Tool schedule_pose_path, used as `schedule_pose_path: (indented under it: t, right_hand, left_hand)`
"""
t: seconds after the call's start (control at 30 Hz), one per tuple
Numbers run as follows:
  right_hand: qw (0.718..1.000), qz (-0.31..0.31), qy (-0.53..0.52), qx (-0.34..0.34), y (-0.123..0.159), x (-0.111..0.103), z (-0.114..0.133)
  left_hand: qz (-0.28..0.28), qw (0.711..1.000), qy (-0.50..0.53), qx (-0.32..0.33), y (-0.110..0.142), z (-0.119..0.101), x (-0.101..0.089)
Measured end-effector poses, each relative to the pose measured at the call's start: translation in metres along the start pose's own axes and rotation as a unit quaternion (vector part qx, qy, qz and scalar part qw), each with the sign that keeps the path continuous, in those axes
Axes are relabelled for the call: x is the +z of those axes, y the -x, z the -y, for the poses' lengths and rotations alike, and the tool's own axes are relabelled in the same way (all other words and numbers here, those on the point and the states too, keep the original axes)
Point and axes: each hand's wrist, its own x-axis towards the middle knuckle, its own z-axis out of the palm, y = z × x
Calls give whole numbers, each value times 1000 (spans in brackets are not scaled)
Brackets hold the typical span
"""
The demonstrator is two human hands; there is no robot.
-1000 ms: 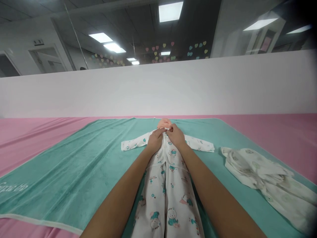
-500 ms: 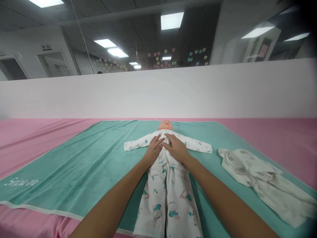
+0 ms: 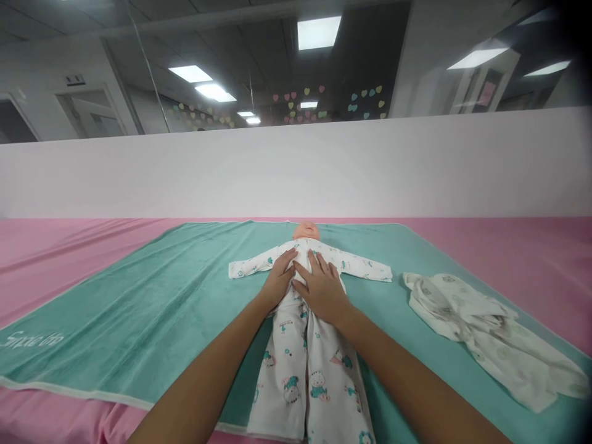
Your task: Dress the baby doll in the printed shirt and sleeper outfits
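Observation:
A baby doll (image 3: 306, 230) lies on its back, its head away from me, dressed in a white printed top (image 3: 365, 267) with both sleeves spread sideways. White pants (image 3: 289, 376) with bear prints cover its legs and stretch toward me. On the left side of the doll's chest rests my left hand (image 3: 279, 277), fingers extended over the cloth. My right hand (image 3: 322, 287) lies flat on the chest and belly, its fingers spread. The two hands are close together, and between them they hide much of the top's front.
Beneath the doll is a teal towel (image 3: 176, 296) with white edging, laid over a pink sheet (image 3: 522, 246). A crumpled white cloth (image 3: 481, 327) with faint prints lies to the right. A low white wall (image 3: 296, 166) stands behind, with glass above it.
My right hand has shifted slightly down and left over the doll's chest, its fingers spreading wider and flatter. My left hand stays on the chest. The whole view has shifted a little.

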Motion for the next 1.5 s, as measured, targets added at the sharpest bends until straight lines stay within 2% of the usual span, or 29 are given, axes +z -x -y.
schedule_pose_path:
  t: [0.27,0.57,0.73,1.1,1.5]
  right_hand:
    - [999,6,-12,45,-2,2,2]
    - [998,18,-46,47,-2,0,-2]
    - [997,7,-50,56,-3,2,-3]
    - [999,-15,-34,28,-1,3,-4]
    - [991,-42,-111,64,-8,5,-12]
  left_hand:
    - [-15,1000,-10,-15,2,-6,-1]
    - [-5,1000,-25,-5,3,-6,-1]
    - [0,1000,-29,-8,4,-8,-1]
    - [38,995,-92,-14,2,-13,-2]
    - [42,995,-85,-16,4,-12,-3]
